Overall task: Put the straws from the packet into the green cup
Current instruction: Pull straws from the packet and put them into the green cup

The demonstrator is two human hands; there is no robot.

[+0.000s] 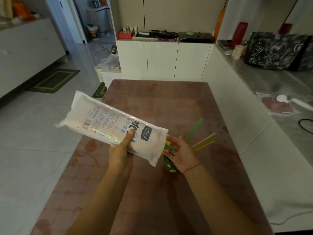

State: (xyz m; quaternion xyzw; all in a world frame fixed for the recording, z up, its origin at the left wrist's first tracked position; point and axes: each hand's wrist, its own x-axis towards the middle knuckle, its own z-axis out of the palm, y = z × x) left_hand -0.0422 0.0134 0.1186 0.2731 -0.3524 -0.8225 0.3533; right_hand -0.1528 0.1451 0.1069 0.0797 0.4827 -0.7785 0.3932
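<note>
Her left hand (pixel 121 148) tilts the packet (pixel 111 125) mouth-down so straws (pixel 204 141) slide into her right hand (pixel 180 154), loosely closed around them, seemingly above the cup (pixel 169 166).

1. Both forearms enter from the near edge, bare, converging toward mid-scene.
2. Left hand (pixel 121 150): raised, back of hand toward the camera, thumb pointing far and pressed flat on top, fingers wrapped underneath and hidden. Closed in a firm clasp on what it carries.
3. Right hand (pixel 182 154): just right of the left, the two apart and not touching. Back of hand up, fingers extended leftward and loosely curled, pinching. A ring shows on one finger.
4. Right wrist: thin cord bracelet around it; wrist bent slightly inward.
</note>
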